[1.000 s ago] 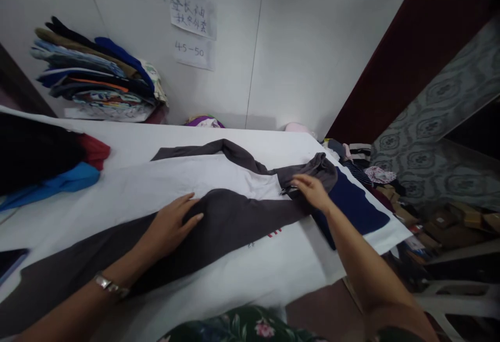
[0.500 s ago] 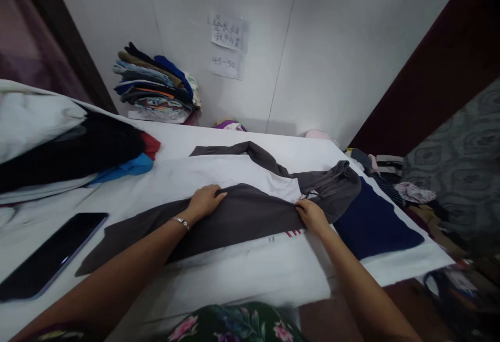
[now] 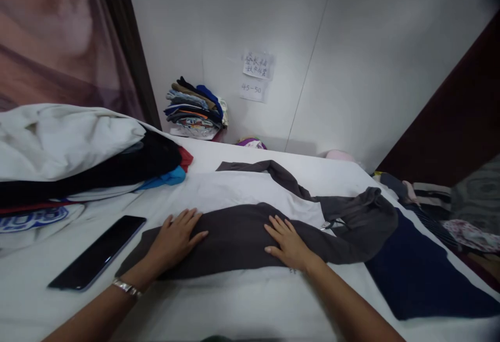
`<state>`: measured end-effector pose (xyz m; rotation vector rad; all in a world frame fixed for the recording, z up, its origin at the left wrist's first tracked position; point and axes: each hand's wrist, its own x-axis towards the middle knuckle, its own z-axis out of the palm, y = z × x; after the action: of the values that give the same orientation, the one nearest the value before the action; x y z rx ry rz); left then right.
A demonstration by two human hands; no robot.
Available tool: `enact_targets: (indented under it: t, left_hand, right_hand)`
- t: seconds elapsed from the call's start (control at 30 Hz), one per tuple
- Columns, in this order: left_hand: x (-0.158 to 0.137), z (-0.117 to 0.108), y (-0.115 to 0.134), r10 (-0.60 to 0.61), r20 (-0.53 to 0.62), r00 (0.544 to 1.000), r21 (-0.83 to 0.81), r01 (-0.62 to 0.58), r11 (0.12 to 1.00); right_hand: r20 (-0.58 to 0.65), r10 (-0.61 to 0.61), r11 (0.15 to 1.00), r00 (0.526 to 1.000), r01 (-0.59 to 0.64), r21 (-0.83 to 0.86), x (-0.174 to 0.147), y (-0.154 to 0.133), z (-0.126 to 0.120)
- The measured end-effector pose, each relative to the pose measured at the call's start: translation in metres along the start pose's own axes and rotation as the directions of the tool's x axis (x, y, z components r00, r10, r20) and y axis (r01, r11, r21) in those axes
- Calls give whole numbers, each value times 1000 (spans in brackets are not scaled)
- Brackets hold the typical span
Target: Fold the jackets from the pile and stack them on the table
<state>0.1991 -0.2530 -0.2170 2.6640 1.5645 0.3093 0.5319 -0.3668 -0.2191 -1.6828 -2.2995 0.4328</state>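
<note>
A white and dark grey hooded top (image 3: 234, 238) lies spread across the table, its hood (image 3: 363, 222) toward the right. One grey sleeve is laid along the near side of the white body, and the other bends along the far side. My left hand (image 3: 175, 238) rests flat on the near grey sleeve, fingers spread. Farther right, my right hand (image 3: 287, 240) also lies flat on the grey cloth with its fingers apart. Neither hand grips anything. Under the hood and to its right is a dark navy garment (image 3: 422, 274).
A black phone (image 3: 97, 252) lies left of my left hand. Behind it is a heap of clothes (image 3: 89, 149). A folded stack (image 3: 195, 108) stands at the back wall beside paper signs (image 3: 255, 76). More clothes (image 3: 433, 201) lie past the table's right edge.
Both hands have let go of the grey edge and now lie flat on the sleeve. My left hand has moved left along it, my right hand off the neckline. The view has shifted.
</note>
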Motion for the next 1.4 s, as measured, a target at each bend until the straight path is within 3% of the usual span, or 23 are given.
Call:
enact_targets:
  t: [0.2,0.3,0.43,0.67,0.87,1.03,1.2,1.4]
  left_hand:
    - [0,2,-13,-39,162,986,-78,52,996]
    - [17,-10,-23,-78,135,988,-168,100,981]
    - [62,-24,-32,-32,-1,999,-143,32,989]
    - [154,-16,-22,-26,20,999,-83,28,996]
    - [211,1,-15,-142,48,989,-111,146,983]
    - [251,11,-16,-308,109,945,-116,320,940]
    - [271,23,-19,-385,141,912,-96,399,912]
    - [279,19,-16,-335,136,932,-76,347,935]
  right_hand:
    - [55,57,998,997,-57,10,-4,12,11]
    - [41,92,993,995,-95,76,-2,10,2]
    - [-101,150,989,984,-151,-1,8,9,-4]
    - [-21,158,967,987,-159,-199,16,12,17]
    - [-12,155,971,988,-155,-179,14,11,15]
    - [-14,155,979,988,-155,-134,14,10,12]
    - [-16,153,982,988,-154,-107,15,7,7]
    - [-7,157,984,988,-157,-85,17,6,4]
